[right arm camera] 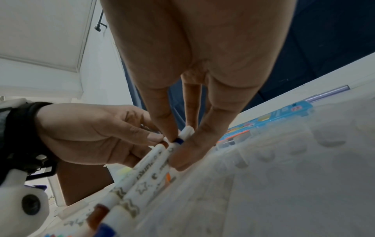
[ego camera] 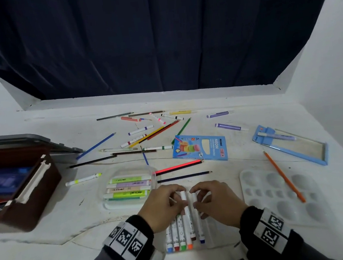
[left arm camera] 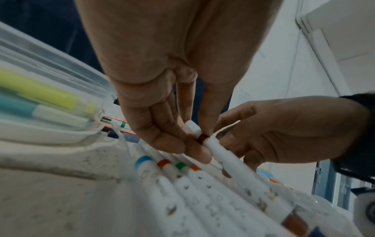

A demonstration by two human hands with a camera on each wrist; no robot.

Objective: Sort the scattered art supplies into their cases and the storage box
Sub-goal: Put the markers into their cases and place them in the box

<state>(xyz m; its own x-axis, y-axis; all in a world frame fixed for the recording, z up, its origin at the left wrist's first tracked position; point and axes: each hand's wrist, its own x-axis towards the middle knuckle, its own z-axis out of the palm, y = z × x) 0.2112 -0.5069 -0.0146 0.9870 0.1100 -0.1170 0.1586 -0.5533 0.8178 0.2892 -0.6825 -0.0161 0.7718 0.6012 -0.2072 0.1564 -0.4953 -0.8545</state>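
Both hands meet over a clear marker case [ego camera: 211, 233] at the table's near edge. My left hand [ego camera: 178, 196] pinches the cap end of a white marker with brown ends [ego camera: 190, 223], seen close up in the left wrist view as the brown-banded marker [left arm camera: 227, 160]. My right hand [ego camera: 195, 197] pinches a white marker with blue ends [ego camera: 199, 226], the star-patterned marker [right arm camera: 142, 186] in the right wrist view. The two markers lie side by side, tilted over the case. Markers with blue, red, green and orange ends [ego camera: 179, 245] lie in the case's left slots.
A clear highlighter case [ego camera: 129, 204] sits left of my hands, and an open brown storage box [ego camera: 34, 186] stands at far left. A white palette [ego camera: 279, 199] with an orange pencil [ego camera: 283, 175] is right. Neon pencil box [ego camera: 200, 148], blue case [ego camera: 295, 148] and scattered pencils and markers [ego camera: 145, 132] lie beyond.
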